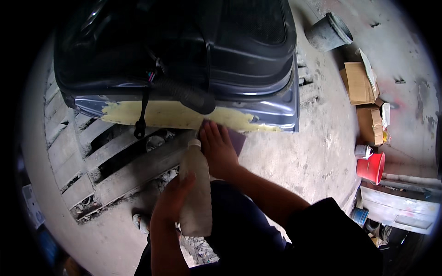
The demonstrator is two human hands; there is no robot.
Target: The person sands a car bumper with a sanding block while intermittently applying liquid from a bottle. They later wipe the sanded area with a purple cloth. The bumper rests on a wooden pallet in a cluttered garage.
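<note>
My left hand [174,196] is closed around a translucent plastic bottle [197,207], its capped end pointing at the car panel. To its right, my right hand [219,148] lies with fingers extended on a dark purplish sheet, likely sandpaper [237,139], at the lower edge of a dark blue car door or tailgate [276,107]. Pale yellow body filler [159,112] runs in a long band along that edge. A black cable with a connector [140,127] hangs over the filler, and a ribbed black rubber boot [197,100] rests across it. Part of the sheet is hidden under my fingers.
Beneath the panel is a slatted floor grate [138,172] with dark gaps. Along the right stand a grey bucket [324,34], cardboard boxes [361,82], a small paint can [362,151], a red bucket [369,169] and a white panel [397,207]. A foot [141,222] shows at lower left.
</note>
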